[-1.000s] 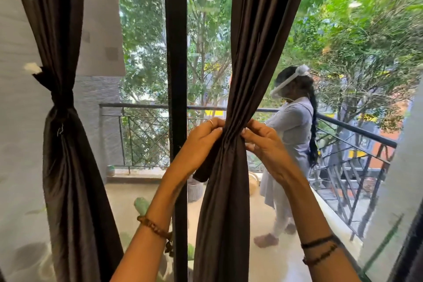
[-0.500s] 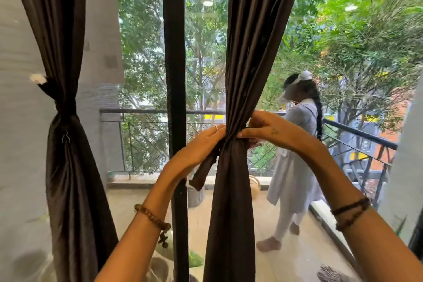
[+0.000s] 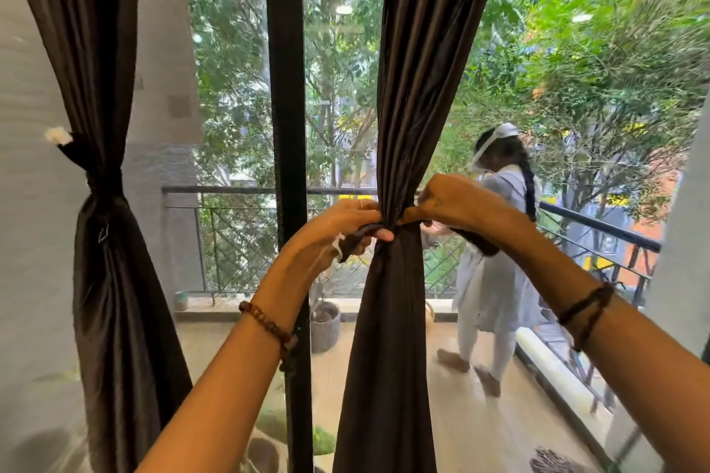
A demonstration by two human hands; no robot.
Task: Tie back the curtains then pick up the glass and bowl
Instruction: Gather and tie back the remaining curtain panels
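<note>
Two dark brown curtains hang before a glass door. The left curtain [image 3: 111, 280] is gathered by a dark tie [image 3: 103, 182] at its waist. The middle curtain [image 3: 395, 319] is pinched at its waist between my hands. My left hand [image 3: 338, 230] grips one end of a dark tieback strip [image 3: 361, 236] on the curtain's left side. My right hand [image 3: 453, 205] holds the strip's other end [image 3: 476, 242] on the right side. No glass or bowl is in view.
A black door frame post [image 3: 286, 127] stands just left of the middle curtain. Behind the glass lies a balcony with a metal railing [image 3: 599, 225], a grey plant pot [image 3: 324, 326] and a person in white [image 3: 491, 273] walking. Trees fill the background.
My right hand has gone from the curtain's front to its right side, drawing the strip's end outward. The bundle is cinched tighter. The person on the balcony has stepped to the right.
</note>
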